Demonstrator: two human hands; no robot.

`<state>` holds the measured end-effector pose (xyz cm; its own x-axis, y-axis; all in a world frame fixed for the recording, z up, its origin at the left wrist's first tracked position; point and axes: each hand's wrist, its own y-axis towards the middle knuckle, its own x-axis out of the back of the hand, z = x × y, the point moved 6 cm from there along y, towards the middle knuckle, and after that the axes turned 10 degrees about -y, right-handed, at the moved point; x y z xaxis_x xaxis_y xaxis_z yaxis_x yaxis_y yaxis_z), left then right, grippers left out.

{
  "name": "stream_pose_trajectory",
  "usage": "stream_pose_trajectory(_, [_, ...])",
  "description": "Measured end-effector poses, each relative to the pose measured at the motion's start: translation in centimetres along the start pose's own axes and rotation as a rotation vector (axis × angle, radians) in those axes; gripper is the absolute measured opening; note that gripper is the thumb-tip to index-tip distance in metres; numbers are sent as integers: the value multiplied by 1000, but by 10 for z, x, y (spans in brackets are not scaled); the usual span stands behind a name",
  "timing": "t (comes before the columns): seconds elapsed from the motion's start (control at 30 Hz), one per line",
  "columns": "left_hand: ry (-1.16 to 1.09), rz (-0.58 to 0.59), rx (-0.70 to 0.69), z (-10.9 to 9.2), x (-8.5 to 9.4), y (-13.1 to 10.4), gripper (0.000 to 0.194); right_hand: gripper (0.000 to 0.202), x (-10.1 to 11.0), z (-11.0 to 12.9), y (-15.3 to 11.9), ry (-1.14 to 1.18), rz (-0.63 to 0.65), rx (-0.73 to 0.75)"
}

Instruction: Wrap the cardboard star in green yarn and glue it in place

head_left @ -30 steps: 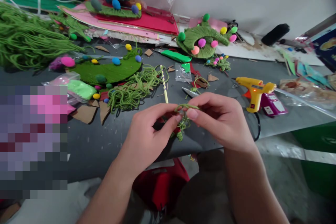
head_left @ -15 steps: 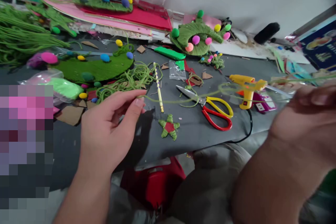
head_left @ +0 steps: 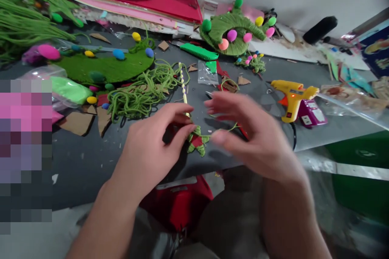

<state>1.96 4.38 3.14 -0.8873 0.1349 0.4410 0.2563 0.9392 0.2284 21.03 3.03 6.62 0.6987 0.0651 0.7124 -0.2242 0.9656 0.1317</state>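
My left hand (head_left: 154, 149) is closed in a pinch on the end of a thin green yarn (head_left: 206, 135), just beside the yarn-wrapped star (head_left: 197, 141) with a red centre that lies on the grey table. From the pinch the yarn runs right toward my right hand (head_left: 249, 137), somewhat blurred, its thumb and fingers spread apart above the scissors. Of the scissors only the blade tip and a bit of red handle (head_left: 242, 130) show; the rest is hidden by that hand. A patterned pale stick (head_left: 184, 89) lies behind my left fingers.
Tangled green yarn (head_left: 142, 89) and cardboard scraps (head_left: 75, 123) lie to the left. A yellow glue gun (head_left: 291, 95) with its cord stands at the right. Farther back are a green cutter (head_left: 199, 52) and a yarn-wrapped wreath (head_left: 217, 34) with coloured balls.
My right hand has come in from the far right to the star and spread its fingers. My left hand has shifted right, beside the star, with the yarn in it. The view has shifted slightly.
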Motion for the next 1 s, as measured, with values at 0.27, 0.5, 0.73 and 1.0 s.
stream_pose_trajectory(0.27, [7, 25, -29, -3, -2, -5, 50, 37, -40, -7, 16, 137, 186, -33])
stream_pose_trajectory(0.5, [19, 3, 4, 0, 2, -4, 41, 30, -12, -13, 18, 17, 24, -65])
stream_pose_trajectory(0.73, [83, -16, -64, -8, 1, 0, 13, 54, 3, -8, 14, 248, -70, 14])
stream_pose_trajectory(1.0, [148, 26, -121, -9, -4, 2, 16, 35, 41, -26, 3, -130, -216, -184])
